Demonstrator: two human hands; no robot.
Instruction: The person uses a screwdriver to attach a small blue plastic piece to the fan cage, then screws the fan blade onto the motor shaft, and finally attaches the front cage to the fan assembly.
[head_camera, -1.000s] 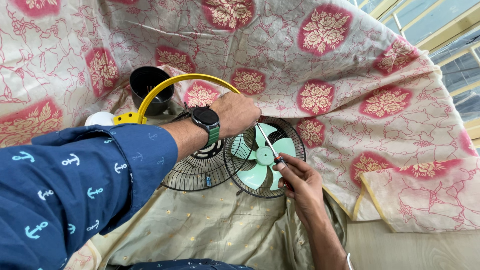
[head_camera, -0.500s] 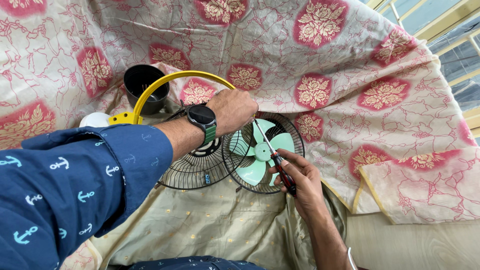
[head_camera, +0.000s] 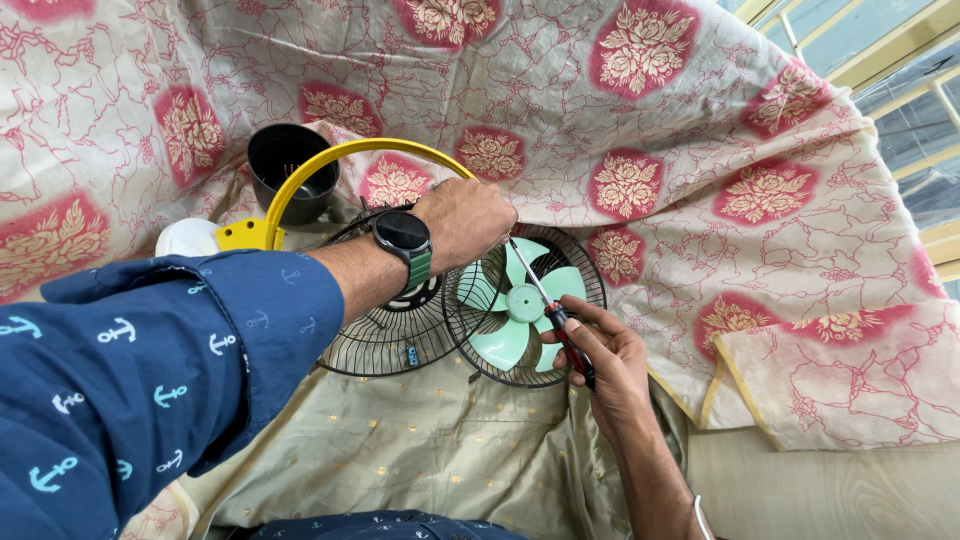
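Observation:
A small fan with mint-green blades (head_camera: 515, 310) lies inside a black wire guard (head_camera: 590, 275) on the cloth. My left hand (head_camera: 465, 222), with a dark watch on a green strap at the wrist, is closed at the guard's top edge; what it pinches is hidden. A red and black screwdriver (head_camera: 560, 335) is gripped in my right hand (head_camera: 600, 355), its metal shaft slanting up-left to my left fingers. A second black wire guard (head_camera: 385, 340) lies overlapping on the left.
A yellow ring (head_camera: 330, 165) arches behind my left wrist. A black cup-shaped part (head_camera: 290, 170) and a white round part (head_camera: 185, 238) sit at the back left. Floral red and cream cloth (head_camera: 700, 150) covers the surface; bare wood (head_camera: 820, 490) shows at the right front.
My right hand has slid slightly right and down along the screwdriver handle. The view shifted a little; my left hand stays at the guard's edge.

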